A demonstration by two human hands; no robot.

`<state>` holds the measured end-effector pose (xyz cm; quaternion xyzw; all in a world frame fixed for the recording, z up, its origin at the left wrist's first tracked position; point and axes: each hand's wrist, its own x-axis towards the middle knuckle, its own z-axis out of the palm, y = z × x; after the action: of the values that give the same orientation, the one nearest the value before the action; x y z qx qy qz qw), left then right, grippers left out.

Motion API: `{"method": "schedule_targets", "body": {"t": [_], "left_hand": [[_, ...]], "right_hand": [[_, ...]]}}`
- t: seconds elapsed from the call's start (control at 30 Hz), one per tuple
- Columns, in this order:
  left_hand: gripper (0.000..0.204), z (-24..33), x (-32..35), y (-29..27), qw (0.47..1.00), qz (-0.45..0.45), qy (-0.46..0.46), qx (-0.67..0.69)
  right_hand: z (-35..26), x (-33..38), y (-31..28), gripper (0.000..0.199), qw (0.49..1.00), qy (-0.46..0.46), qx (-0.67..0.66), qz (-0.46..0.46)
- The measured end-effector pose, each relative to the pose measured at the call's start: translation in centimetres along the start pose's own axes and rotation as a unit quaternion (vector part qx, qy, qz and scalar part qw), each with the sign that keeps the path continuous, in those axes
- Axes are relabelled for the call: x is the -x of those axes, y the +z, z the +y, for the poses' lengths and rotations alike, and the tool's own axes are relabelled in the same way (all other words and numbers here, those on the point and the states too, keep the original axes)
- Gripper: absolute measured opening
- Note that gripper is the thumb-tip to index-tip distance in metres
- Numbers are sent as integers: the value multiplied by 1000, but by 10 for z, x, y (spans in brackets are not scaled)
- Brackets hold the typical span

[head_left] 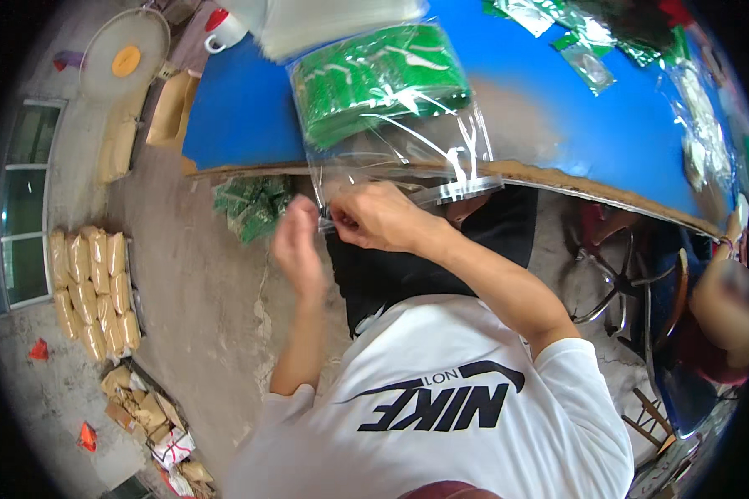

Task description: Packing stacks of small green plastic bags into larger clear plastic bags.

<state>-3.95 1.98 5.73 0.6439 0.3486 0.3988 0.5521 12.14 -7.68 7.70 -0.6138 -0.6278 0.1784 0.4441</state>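
A clear plastic bag lies across the table's front edge, its near end hanging over. Inside its far part is a block of green packets stacked together. My right hand is closed at the left corner of the bag's near end, fingers curled on the plastic edge. Close beside it on the left is my left hand, raised and blurred; whether it touches the bag I cannot make out. A shiny strip runs along the right part of the bag's near edge.
On the blue table stand a red and white mug and a stack of clear bags. Loose packets lie at the far right. Green packets sit below the edge. A person sits at right; filled sacks stand left.
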Motion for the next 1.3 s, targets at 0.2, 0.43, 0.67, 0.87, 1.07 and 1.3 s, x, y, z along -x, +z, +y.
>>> {"method": "schedule_targets", "body": {"t": [0.2,0.43,0.67,0.87,1.07,1.3], "left_hand": [[71,48,-145,77,956,-212,51,-195],[72,13,-169,73,959,-200,45,-194],[40,-4,-156,67,985,-70,141,-66],[16,-9,-81,34,884,6,387,-262],[29,-17,-48,19,839,-106,441,-302],[28,11,-61,13,807,-145,490,-297]], "right_hand": [[-11,14,-4,12,998,-28,32,35],[17,261,-130,15,887,362,-261,122],[19,513,-151,19,716,578,382,88],[-5,213,-169,13,879,305,115,349],[48,129,-160,35,935,39,317,155],[53,108,-156,28,933,-10,334,133]]}}
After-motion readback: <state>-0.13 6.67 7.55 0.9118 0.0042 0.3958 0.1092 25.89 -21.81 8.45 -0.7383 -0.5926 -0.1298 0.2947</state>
